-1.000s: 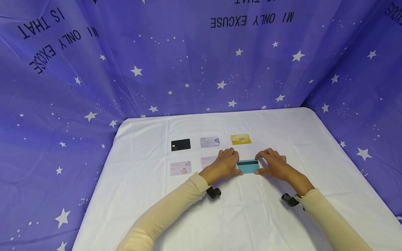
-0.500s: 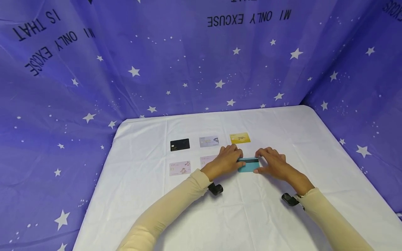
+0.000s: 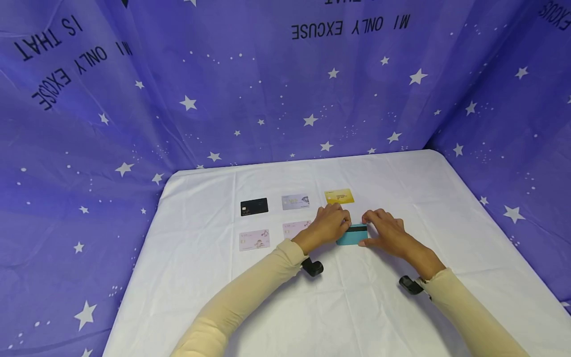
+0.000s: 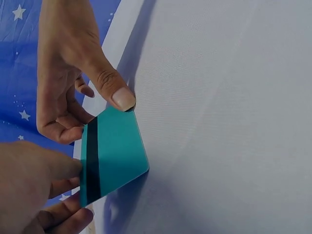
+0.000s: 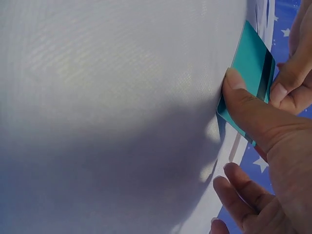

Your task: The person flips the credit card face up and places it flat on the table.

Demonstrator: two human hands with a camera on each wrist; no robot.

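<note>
A teal magnetic-stripe card (image 3: 352,238), black stripe facing up, is held between both hands. My left hand (image 3: 327,224) pinches its far left part beside the stripe; in the left wrist view the fingers (image 4: 63,165) reach that striped edge. On the card's right side my right hand (image 3: 387,234) grips with thumb and index finger, the thumb (image 5: 243,100) lying over the teal face in the right wrist view. The card looks tilted there, with a shadow under it. Behind my left wrist lies a pink card (image 3: 295,229), partly hidden. A gold card (image 3: 340,196) lies just beyond my left hand.
On the white-covered table (image 3: 285,307) lie a black card (image 3: 254,207), a silver-lilac card (image 3: 295,202) and another pink card (image 3: 255,240), in rows. Purple star-printed curtains (image 3: 250,94) enclose the back and sides.
My left thumb has moved up from the card's near left corner to its far striped edge. The left hand has shifted slightly right; the right hand keeps its grip.
</note>
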